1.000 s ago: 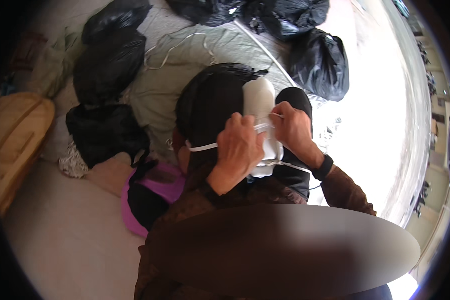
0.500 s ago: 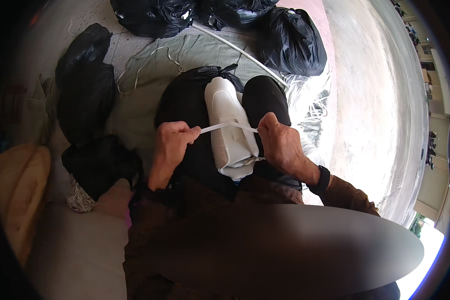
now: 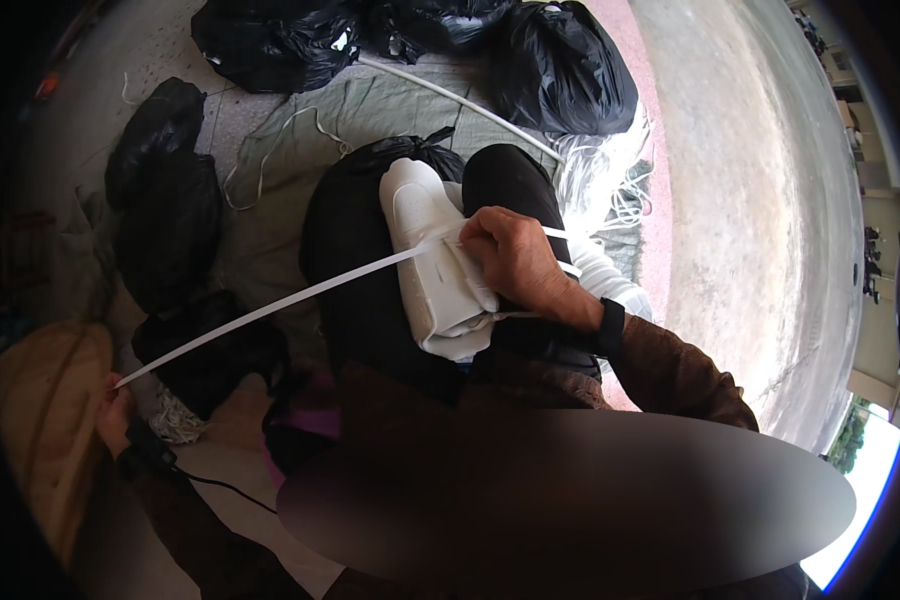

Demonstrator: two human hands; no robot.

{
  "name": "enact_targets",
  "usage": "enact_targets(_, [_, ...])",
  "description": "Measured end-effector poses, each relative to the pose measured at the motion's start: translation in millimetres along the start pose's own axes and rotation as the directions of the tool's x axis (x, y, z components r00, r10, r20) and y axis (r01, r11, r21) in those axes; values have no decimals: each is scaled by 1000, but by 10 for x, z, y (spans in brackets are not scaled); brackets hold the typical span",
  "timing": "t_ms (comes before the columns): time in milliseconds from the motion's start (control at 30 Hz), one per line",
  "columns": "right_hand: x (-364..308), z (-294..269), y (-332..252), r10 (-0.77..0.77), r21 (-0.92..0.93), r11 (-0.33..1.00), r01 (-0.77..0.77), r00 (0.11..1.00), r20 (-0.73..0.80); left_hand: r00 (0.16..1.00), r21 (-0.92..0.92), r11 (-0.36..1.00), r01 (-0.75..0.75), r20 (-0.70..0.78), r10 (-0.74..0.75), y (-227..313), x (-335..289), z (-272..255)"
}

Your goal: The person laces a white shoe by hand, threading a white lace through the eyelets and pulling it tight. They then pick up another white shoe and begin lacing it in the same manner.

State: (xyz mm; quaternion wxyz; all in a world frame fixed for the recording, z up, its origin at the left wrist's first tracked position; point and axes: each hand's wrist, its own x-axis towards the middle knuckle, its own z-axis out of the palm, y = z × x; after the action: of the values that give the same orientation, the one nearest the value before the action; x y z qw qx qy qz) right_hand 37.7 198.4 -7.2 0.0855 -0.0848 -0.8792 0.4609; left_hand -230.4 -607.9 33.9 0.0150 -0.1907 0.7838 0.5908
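Note:
A white shoe (image 3: 432, 295), apparently a soft upper, lies across my lap with its toe pointing away from me. A flat white shoelace (image 3: 270, 309) runs taut from its lacing area down to the far left. My left hand (image 3: 116, 415) is closed on the end of that lace, arm stretched out. At the right side of the shoe's opening, my right hand (image 3: 523, 262) is pinched closed, seemingly on the lace near the eyelets; its fingertips are partly hidden. Short white strands show just right of that hand.
Black plastic bags (image 3: 560, 70) lie beyond my knees and along the left. A white pole (image 3: 460, 100) rests on a green cloth (image 3: 270, 150). White laces (image 3: 605, 185) are heaped at right. A wooden board (image 3: 50, 400) stands by my left hand.
My left hand has swung far left and down, drawing out a long stretch of lace. The right hand has moved left onto the shoe.

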Motion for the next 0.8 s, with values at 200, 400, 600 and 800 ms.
enact_targets(200, [-25,-73,91,-58,-292,954,73,996,61,842,-527,845,96,496,213,-700,-995,2328])
enact_targets(400, [188,28,-68,-31,-51,998,31,1000,4,791,78,997,-28,612,-25,735,-3311,4874])
enact_targets(600, [60,37,-86,-46,-18,999,46,999,-28,576,211,601,-771,632,518,431,-3522,5419])
enact_targets(800, [87,15,6,64,7,998,-64,997,-34,597,337,506,-794,588,545,417,-3466,5461])
